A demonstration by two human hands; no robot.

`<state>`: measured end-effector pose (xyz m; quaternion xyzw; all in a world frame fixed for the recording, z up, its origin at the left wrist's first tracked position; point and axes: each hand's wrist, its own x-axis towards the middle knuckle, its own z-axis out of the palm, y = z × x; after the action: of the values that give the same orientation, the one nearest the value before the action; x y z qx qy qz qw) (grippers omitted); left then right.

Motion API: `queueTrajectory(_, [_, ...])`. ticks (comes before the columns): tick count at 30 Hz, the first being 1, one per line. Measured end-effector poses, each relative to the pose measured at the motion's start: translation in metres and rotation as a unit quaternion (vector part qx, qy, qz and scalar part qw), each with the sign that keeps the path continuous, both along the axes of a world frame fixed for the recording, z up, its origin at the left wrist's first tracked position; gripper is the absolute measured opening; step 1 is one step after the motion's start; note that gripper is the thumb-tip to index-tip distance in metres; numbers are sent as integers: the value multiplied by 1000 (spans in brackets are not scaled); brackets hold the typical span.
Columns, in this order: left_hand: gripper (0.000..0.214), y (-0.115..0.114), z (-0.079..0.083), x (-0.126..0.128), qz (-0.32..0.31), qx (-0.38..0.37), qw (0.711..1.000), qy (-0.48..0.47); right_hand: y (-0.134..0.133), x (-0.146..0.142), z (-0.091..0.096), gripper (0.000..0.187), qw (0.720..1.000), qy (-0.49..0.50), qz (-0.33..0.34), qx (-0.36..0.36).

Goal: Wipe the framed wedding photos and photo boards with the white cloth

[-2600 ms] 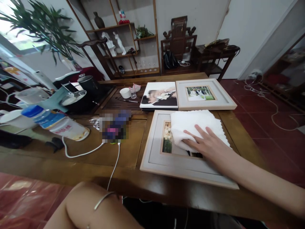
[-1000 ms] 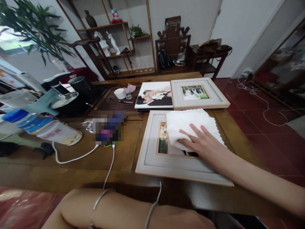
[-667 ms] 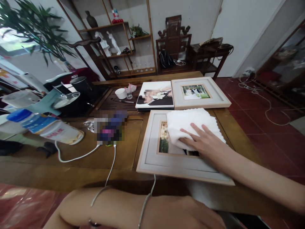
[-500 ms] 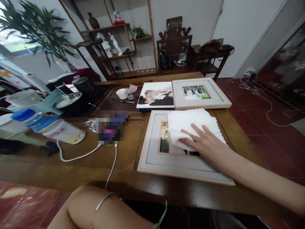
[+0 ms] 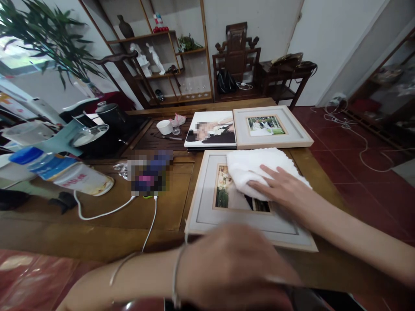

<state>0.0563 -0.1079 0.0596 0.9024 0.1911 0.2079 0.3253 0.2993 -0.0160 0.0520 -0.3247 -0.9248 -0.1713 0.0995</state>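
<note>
Right hand [image 5: 282, 188] lies flat, palm down, fingers stretched out and slightly apart, pressing on a white cloth [image 5: 254, 165]; nothing pinched, palm side hidden. The cloth sits on the glass of the near picture frame [image 5: 207, 216], covering the right and far part of the photo; only the photo's left strip and a bit of the near edge show. The frame lies flat on the wooden table [image 5: 162, 211], right of centre, its near edge close to the table's near edge. Left hand [image 5: 233, 263] is in the near foreground, back of the hand to the camera, motion-blurred, overlapping the frame's near edge; fingers not visible, can't tell whether curled or spread, or whether it touches the frame. Thin bracelet [image 5: 177, 276] on that wrist. Far side, just beyond the near frame: second picture frame [image 5: 292, 134] and, touching its left side, a frameless photo print [image 5: 210, 129]. Left of the near frame: a pixelated item [image 5: 149, 172] with a white cable [image 5: 149, 224] running off the near edge. Far left, a bottle [image 5: 65, 172] lying down, partly cut off.
</note>
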Motion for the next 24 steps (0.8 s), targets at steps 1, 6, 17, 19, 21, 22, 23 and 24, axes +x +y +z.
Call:
queueTrajectory(1, [30,26,8,-5,51,6,999,-11,3,5,9,72,1000,22,0,7])
queueTrajectory(6, [46,96,-16,-36,355,99,925,98,27,31,49,50,996,41,-24,75])
queueTrajectory(17, [40,102,-57,-41,307,112,943,66,57,13,-7,67,996,-60,-70,-13])
queueTrajectory(19, [38,102,-57,-42,313,107,942,53,56,9,-10,63,995,-63,-78,-26])
queueTrajectory(21, [37,101,-56,-43,314,101,943,43,55,6,-13,60,994,-66,-81,-28])
queueTrajectory(22, [37,101,-55,-43,313,99,944,41,54,6,-14,59,994,-66,-80,-27])
queueTrajectory(23, [36,100,-54,-43,310,99,945,40,53,6,-16,59,994,-64,-79,-25])
queueTrajectory(24, [36,98,-54,-42,309,98,945,43,53,6,-17,59,995,-62,-77,-23])
